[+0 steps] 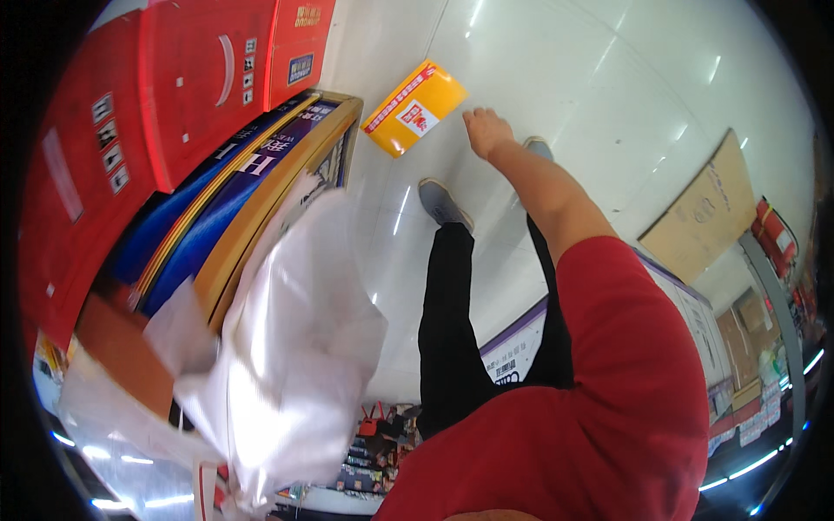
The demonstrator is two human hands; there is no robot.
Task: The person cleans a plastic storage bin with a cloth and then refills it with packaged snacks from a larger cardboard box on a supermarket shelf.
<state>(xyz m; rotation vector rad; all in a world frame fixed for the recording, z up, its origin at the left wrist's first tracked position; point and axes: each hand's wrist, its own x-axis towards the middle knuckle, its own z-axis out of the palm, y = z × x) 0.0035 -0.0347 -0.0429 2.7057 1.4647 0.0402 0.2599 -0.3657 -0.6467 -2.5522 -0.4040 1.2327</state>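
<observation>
My right hand [487, 132] reaches out low over the pale tiled floor, seen from the back with its fingers close together. Its palm side is hidden, and nothing shows in it. Just left of it, a yellow printed packet or sheet [391, 133] with a red strip lies on the floor; a gap shows between them. My left hand is not in view. On the left side, a large translucent white plastic bag or sheet [293, 338] hangs in front of stacked cartons, partly blurred.
Red cartons [208, 84] stand at the upper left, beside blue and gold boxes [228, 195]. My shoes [443, 202] are on the floor. A flattened cardboard piece [704, 208] lies at the right, near a grey metal edge [775, 312]. A white and purple carton [515, 348] is behind my legs.
</observation>
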